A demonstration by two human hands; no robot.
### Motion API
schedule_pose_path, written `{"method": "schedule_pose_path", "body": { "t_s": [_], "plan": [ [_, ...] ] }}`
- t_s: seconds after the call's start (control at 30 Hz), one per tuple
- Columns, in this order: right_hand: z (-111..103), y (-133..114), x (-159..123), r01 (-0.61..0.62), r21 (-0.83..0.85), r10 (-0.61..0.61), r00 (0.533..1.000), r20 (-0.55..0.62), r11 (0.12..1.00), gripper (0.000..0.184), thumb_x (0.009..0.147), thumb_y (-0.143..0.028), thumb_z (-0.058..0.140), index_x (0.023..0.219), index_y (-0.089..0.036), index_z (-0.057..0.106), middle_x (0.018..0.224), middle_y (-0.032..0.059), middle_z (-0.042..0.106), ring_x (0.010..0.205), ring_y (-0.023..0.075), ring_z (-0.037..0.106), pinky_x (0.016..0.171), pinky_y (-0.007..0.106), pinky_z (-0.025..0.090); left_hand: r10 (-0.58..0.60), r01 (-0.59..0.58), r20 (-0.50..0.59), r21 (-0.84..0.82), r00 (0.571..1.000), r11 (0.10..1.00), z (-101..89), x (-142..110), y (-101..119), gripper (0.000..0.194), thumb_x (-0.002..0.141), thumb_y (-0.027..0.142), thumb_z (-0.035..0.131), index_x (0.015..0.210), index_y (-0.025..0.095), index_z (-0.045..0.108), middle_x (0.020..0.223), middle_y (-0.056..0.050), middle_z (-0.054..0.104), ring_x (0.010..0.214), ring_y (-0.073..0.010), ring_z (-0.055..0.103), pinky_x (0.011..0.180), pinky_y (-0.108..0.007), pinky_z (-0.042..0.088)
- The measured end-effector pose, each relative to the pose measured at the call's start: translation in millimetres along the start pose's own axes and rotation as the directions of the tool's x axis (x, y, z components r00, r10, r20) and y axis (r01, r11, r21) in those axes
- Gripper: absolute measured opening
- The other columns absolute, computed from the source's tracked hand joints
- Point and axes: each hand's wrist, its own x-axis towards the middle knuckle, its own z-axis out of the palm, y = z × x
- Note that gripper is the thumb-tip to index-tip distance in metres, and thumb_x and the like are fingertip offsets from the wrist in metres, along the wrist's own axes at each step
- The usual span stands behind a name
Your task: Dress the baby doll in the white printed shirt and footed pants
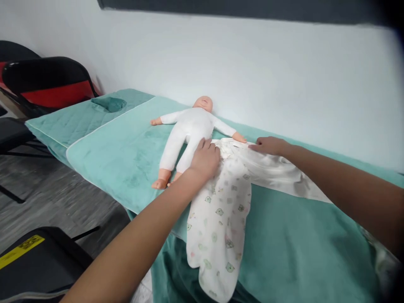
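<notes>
A baby doll with a white cloth body lies on its back on the bed, arms spread. Beside its leg, my left hand has its fingers curled onto the top edge of a white baby garment printed with small green figures. The garment's lower end hangs over the near edge. Plain white cloth stretches right from its top; whether it is the same piece I cannot tell. My right hand pinches the upper edge of this cloth, close to the doll's hand.
A teal cover lies over the bed, with a face hole at its far left end. The white wall runs along the back. Black folding chairs stand left, and a black bag-like object sits at lower left.
</notes>
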Motion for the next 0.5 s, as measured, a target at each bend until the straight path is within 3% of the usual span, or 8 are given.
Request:
{"method": "schedule_pose_path", "body": {
  "t_s": [0.1, 0.3, 0.4, 0.5],
  "plan": [
    [-4, -3, -43, 0.098, -0.136, -0.094, 0.995, 0.040, 0.986, 0.042, 0.091, -0.057, 0.049, 0.109, -0.021, 0.062, 0.112, 0.0144, 0.071, 0.096, 0.0310, 0.066, 0.069, 0.036, 0.044, -0.055, 0.058, 0.100, -0.030, 0.994, 0.998, 13.0, 14, 13, 0.035, 0.096, 0.016, 0.044, 0.120, 0.003, 0.065, 0.133, -0.021, 0.063, 0.142, -0.0326, 0.041, 0.124, -0.048, 0.021],
    [-12, -15, -121, 0.160, -0.142, -0.170, 0.984, -0.056, 0.977, 0.033, 0.098, -0.043, 0.037, 0.110, -0.024, 0.061, 0.100, 0.0117, 0.071, 0.086, 0.0284, 0.065, 0.065, 0.035, 0.040, -0.123, 0.141, 0.167, -0.101, 0.978, 0.985, 9.7, 20, 12, 0.031, 0.095, 0.019, 0.046, 0.121, 0.010, 0.061, 0.110, -0.019, 0.071, 0.107, -0.0305, 0.066, 0.090, -0.043, 0.051],
    [-10, -19, -150, 0.188, -0.106, -0.201, 0.972, -0.125, 0.976, 0.035, 0.100, -0.039, 0.031, 0.116, -0.026, 0.061, 0.107, 0.0086, 0.073, 0.091, 0.0281, 0.065, 0.068, 0.036, 0.042, -0.006, 0.026, 0.146, -0.136, 0.989, 0.990, -1.8, 9, 26, 0.028, 0.092, 0.016, 0.049, 0.115, 0.017, 0.064, 0.115, -0.013, 0.070, 0.113, -0.0281, 0.064, 0.092, -0.040, 0.051],
    [-12, -24, -178, 0.287, 0.031, -0.268, 0.926, -0.267, 0.958, 0.038, 0.100, -0.033, 0.034, 0.125, -0.028, 0.062, 0.122, 0.0049, 0.073, 0.104, 0.0283, 0.067, 0.079, 0.038, 0.047, 0.177, -0.184, -0.052, -0.204, 0.983, 0.962, -14.4, -2, 54, 0.029, 0.089, 0.011, 0.048, 0.112, 0.021, 0.064, 0.120, -0.009, 0.066, 0.121, -0.0258, 0.058, 0.100, -0.040, 0.046]
  ]
}}
